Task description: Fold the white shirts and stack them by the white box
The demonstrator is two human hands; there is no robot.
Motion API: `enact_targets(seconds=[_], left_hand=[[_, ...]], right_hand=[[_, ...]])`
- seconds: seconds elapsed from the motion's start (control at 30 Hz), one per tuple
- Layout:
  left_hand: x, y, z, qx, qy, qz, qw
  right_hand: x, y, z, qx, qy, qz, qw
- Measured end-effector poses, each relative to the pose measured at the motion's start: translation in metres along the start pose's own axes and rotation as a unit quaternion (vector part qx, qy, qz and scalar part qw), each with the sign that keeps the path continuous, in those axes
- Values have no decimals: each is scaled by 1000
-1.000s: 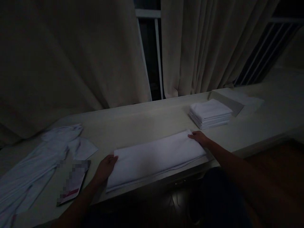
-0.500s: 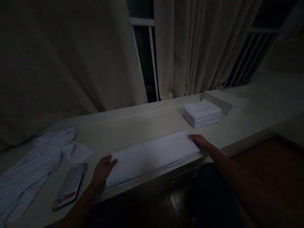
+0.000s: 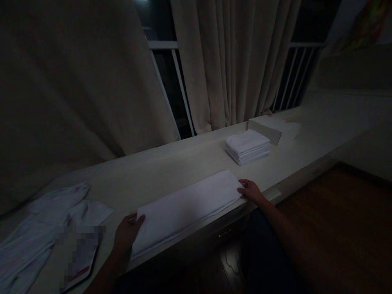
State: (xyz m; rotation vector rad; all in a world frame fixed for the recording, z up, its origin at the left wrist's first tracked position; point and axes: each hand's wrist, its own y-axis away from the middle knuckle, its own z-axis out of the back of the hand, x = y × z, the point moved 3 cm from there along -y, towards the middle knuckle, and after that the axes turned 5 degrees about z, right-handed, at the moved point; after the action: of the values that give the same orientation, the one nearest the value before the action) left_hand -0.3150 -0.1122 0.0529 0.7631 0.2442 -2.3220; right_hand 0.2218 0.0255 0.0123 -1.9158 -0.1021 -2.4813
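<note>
A white cloth (image 3: 186, 208), folded into a long flat strip, lies along the front edge of the white counter. At its left end is my left hand (image 3: 126, 232), thumb on top and fingers curled round the end. My right hand (image 3: 251, 192) pinches the right end between thumb and fingers. Behind and to the right sits a neat stack of folded white cloths (image 3: 248, 147). Loose white garments (image 3: 39, 228) lie crumpled to the left.
The white counter (image 3: 162, 175) runs along curtains (image 3: 226, 69) and barred windows. A tablet-like device (image 3: 82, 261), partly pixelated, lies left of my left arm. A white box (image 3: 272, 128) stands behind the stack. Below the counter edge is a drawer handle (image 3: 225, 233).
The view has turned slightly right, so everything sits further left. My right hand has shifted a little along the right end of the cloth, its thumb and fingers now showing around the edge.
</note>
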Motion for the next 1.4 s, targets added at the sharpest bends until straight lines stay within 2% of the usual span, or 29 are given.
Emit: enact_targets(seconds=[0.13,0.27,0.3,0.37,0.47,0.57,0.6,0.7,0.77,0.83,0.93,1.07,1.17,1.23,1.3,1.4], left_hand=[[-9,11,2,-26,-16,-7,1000],[2,-1,-3,-25,-77,-2,997],[3,-5,-4,-29,-103,-14,994],[-5,-9,-5,-64,-155,-86,982],[-46,5,-18,-110,-191,-253,942],[-103,31,-53,-62,-202,-372,904],[-121,39,-67,-49,-213,-393,893],[-157,55,-111,19,-251,-401,881],[-164,59,-136,60,-269,-384,881],[-162,59,-153,81,-275,-367,885],[-156,56,-166,85,-268,-365,888],[-158,52,-169,69,-259,-378,886],[-164,50,-171,63,-258,-372,890],[-167,51,-172,63,-262,-368,890],[-169,53,-172,65,-268,-368,888],[-168,54,-170,63,-278,-371,884]], right_hand=[[-5,-4,-1,-36,31,-2,999],[-7,-6,-2,-70,67,-1,995],[-7,-6,-2,-75,74,1,994],[-8,-7,-2,-80,87,6,993],[-9,-8,-2,-84,101,13,991],[-9,-9,-2,-86,111,14,990],[-9,-9,-2,-85,113,14,990],[-6,-9,-2,-83,117,14,990],[-5,-8,-3,-82,116,11,990],[-4,-7,-3,-83,114,8,990],[-5,-8,-3,-88,114,0,990],[-6,-12,-2,-106,126,-11,986],[5,-10,-3,-156,184,19,970],[21,-3,-13,-199,266,89,939],[42,3,-39,-190,334,189,903],[67,7,-106,-57,363,313,876]])
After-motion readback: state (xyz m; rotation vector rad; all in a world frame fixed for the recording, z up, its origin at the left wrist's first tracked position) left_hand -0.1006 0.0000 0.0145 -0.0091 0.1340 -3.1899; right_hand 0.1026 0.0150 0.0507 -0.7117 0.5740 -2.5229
